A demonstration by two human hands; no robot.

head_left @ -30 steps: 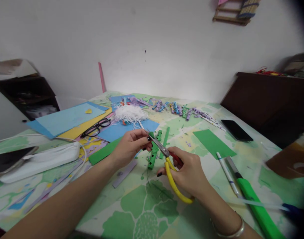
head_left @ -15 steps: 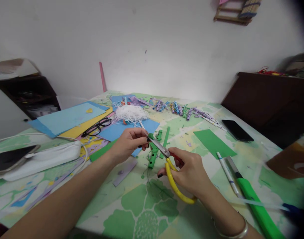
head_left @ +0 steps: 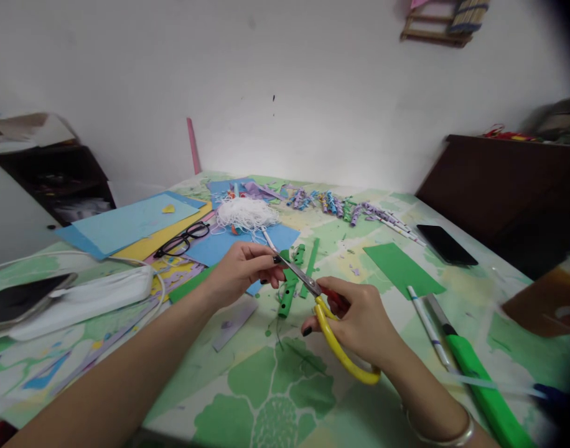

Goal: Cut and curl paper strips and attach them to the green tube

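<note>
My right hand [head_left: 355,317] grips a pair of scissors [head_left: 334,342] with yellow and red handles, their metal blades pointing up and left. My left hand [head_left: 247,267] is closed in a pinch at the blade tips; what lies between its fingers is too small to make out. Green rolled paper tubes [head_left: 285,302] with dark dots lie on the table just below the blades. Beside them is a narrow green paper strip [head_left: 314,258]. A purple paper strip [head_left: 233,326] rests below my left hand.
Behind my hands sits a heap of white string [head_left: 247,213] on blue paper [head_left: 285,235]. Glasses [head_left: 182,239] and a phone [head_left: 28,298] lie left. On the right are green paper [head_left: 401,267], a green-handled cutter [head_left: 481,373], a pen [head_left: 427,326], another phone [head_left: 446,244] and a cup [head_left: 546,302].
My right hand has shifted slightly right and the scissors' blades look closer together. My left hand stays near the tips, its fingers slightly moved.
</note>
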